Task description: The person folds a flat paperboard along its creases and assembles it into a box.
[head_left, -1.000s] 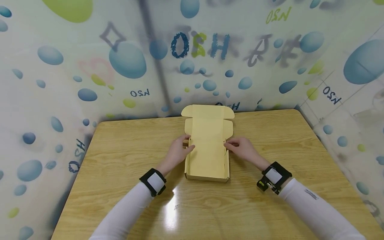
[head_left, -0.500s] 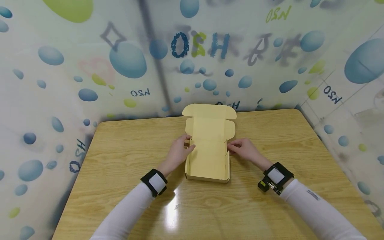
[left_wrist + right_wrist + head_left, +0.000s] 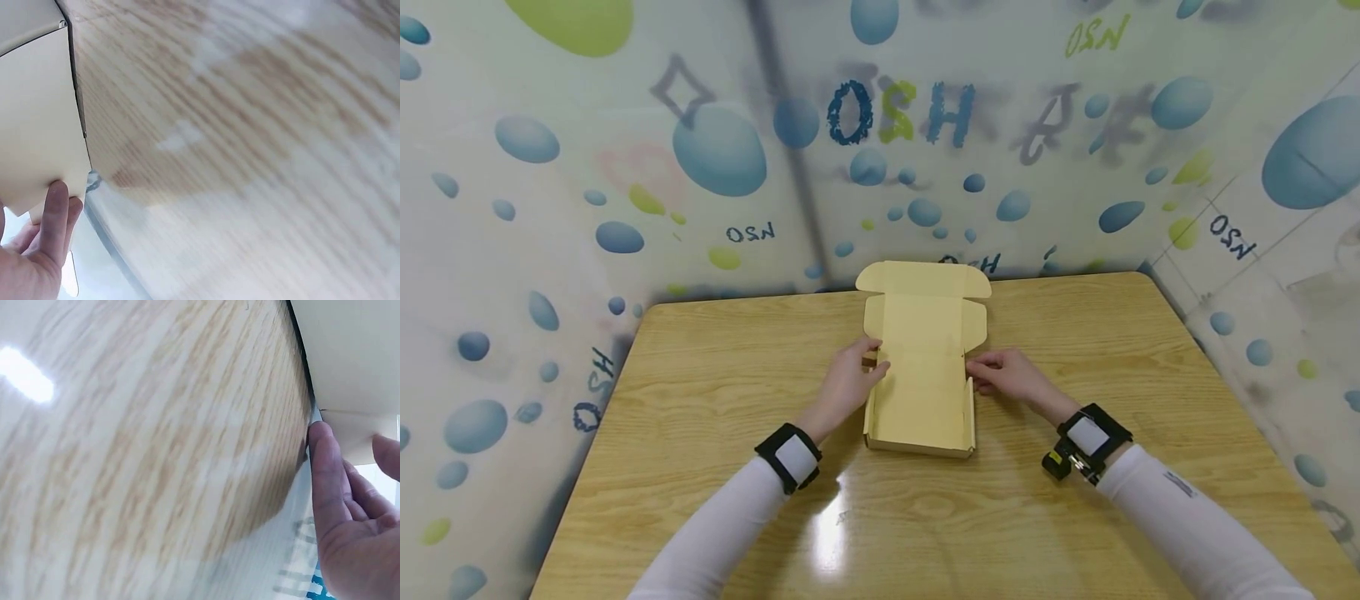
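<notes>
A yellow-brown cardboard mailer box [image 3: 919, 392] lies on the table, its lid spread toward the wall with rounded flaps at both sides. My left hand [image 3: 847, 383] grips the far part of its left side, thumb over the inner edge and fingers outside. In the left wrist view, that hand's fingers [image 3: 55, 209] press against the cardboard's outer face. On the opposite side, my right hand [image 3: 1011, 373] pinches the far part of the right side wall between thumb and fingers. The right wrist view shows those fingers [image 3: 325, 462] low beside the box, close to the tabletop.
The wooden table [image 3: 715, 358] stretches out around the box, with a bright reflection near the front. Its far edge meets a wall covering [image 3: 700, 250] patterned with blue and green drops. Black straps with cameras [image 3: 788, 457] sit on both wrists.
My right hand has shifted slightly right and down, and the far part of the right side wall leans outward. The box has moved very slightly right. My left hand keeps its grip.
</notes>
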### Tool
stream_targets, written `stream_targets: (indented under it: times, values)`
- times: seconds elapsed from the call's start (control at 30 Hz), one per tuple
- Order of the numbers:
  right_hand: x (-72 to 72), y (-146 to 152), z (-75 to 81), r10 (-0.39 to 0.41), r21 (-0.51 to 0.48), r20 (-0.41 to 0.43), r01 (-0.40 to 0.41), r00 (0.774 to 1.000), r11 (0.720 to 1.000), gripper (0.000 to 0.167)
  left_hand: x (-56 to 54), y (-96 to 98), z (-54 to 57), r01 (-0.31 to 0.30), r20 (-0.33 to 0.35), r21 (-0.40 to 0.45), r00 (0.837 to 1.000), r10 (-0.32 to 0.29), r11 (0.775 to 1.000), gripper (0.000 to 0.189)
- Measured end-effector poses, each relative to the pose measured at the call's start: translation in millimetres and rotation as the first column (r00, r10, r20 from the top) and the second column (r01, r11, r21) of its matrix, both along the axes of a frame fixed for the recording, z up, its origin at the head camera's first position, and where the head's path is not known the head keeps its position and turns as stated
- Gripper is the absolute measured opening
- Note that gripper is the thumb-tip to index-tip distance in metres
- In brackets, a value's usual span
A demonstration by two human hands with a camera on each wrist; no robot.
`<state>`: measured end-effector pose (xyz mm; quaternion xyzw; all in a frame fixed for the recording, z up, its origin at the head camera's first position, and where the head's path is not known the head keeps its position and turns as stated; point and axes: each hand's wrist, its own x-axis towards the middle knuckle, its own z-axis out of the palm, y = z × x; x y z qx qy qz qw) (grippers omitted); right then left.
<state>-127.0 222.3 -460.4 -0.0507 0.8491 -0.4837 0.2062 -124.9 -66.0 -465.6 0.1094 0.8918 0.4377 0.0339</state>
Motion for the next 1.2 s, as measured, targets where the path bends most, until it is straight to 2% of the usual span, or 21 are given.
stream_targets:
  times: [0.33, 0.87, 1.03, 1.2]
  values:
    - [-2.9, -0.2, -3.4, 0.016, -0.031, 0.047, -0.014, 0.999, 0.999, 0.045, -0.7, 0.3, -2.3, -0.003, 0.001, 0.005, 1.000, 0.003, 1.000, 0.044]
    - [-7.1, -4.2, 0.1, 0.026, -0.079, 0.119, -0.016, 0.993, 0.997, 0.042, 0.4, -2.1, 2.1, -0.003, 0.015, 0.009, 1.000, 0.003, 1.000, 0.046]
    - [-6.5, -5.6, 4.7, 0.008, -0.028, 0.071, -0.006, 0.997, 1.000, 0.041, 1.8, -1.5, 2.9, -0.009, 0.037, 0.008, 0.999, 0.008, 1.000, 0.048]
    - [-7.1, -9.6, 18.7, -0.023, 0.078, 0.015, 0.022, 1.000, 0.997, 0.048, 2.1, 0.8, 3.4, -0.019, 0.060, 0.007, 0.998, 0.019, 1.000, 0.047]
